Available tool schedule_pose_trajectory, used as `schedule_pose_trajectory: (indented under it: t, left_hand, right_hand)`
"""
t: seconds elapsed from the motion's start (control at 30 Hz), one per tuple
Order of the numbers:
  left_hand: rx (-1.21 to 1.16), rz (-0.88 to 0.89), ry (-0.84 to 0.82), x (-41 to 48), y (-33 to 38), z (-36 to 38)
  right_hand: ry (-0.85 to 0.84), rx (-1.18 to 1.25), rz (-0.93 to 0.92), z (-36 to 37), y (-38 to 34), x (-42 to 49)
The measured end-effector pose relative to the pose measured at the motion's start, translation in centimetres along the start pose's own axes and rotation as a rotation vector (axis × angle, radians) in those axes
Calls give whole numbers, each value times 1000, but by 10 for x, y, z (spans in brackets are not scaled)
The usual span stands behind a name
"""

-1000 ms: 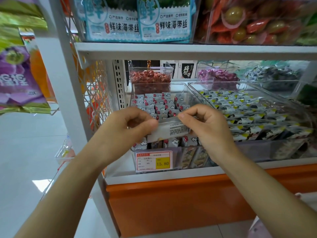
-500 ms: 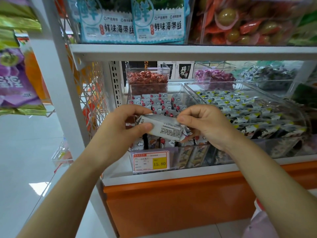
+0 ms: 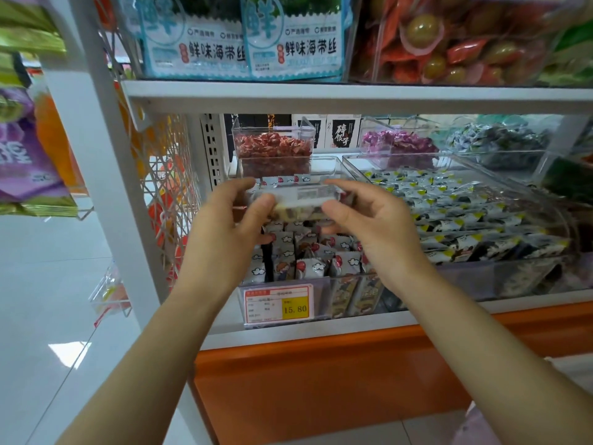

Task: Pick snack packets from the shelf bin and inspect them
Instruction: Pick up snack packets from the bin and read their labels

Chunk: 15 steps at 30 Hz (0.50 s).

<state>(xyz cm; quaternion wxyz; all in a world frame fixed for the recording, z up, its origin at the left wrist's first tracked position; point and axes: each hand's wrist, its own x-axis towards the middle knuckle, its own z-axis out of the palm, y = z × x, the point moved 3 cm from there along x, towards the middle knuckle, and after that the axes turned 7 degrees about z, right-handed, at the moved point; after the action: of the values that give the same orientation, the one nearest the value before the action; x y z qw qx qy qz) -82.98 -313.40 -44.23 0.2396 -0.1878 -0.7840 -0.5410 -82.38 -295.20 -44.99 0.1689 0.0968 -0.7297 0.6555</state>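
Both hands hold one snack packet (image 3: 301, 202) level between them, above the back half of the clear shelf bin (image 3: 324, 295) it belongs to. The left hand (image 3: 224, 232) pinches the packet's left end between thumb and curled fingers. The right hand (image 3: 372, 226) pinches the right end the same way, its other fingers loosely bent. The packet shows a pale printed face along its top and a see-through strip with dark and light pieces below; the print is too blurred to read.

The bin stands at the front left corner of the lower shelf (image 3: 288, 337), packed with upright packets bearing a cloud pattern (image 3: 308, 268). A red and yellow price tag (image 3: 277, 305) reading 15.80 sits on its front wall. Just beside it to the right lies a wider clear bin of black and yellow packets (image 3: 465, 203). A smaller bin of red-wrapped sweets (image 3: 272, 149) stands behind.
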Motion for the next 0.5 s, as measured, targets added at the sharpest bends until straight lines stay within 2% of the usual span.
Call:
schedule_pose_trajectory:
  t: [0.1,0.2,0.27,0.37,0.5]
  left_hand:
    - [486,213,-53,0,-2,6]
    - [850,378,-298,-2,-9,19]
    - [995,402,-435,-5,-17,25]
    - [1162,430,-552,-8,-24,28]
    - [1174,398,-628,-7,-24,26]
  right_hand:
    - [161,36,30,-12,1,4]
    - [231,-5,43,-19,4,6]
    - [244,-20,40,-19,4,7]
    - [247,-52,45,-16,5,6]
    - [248,-68,29,-14,6,7]
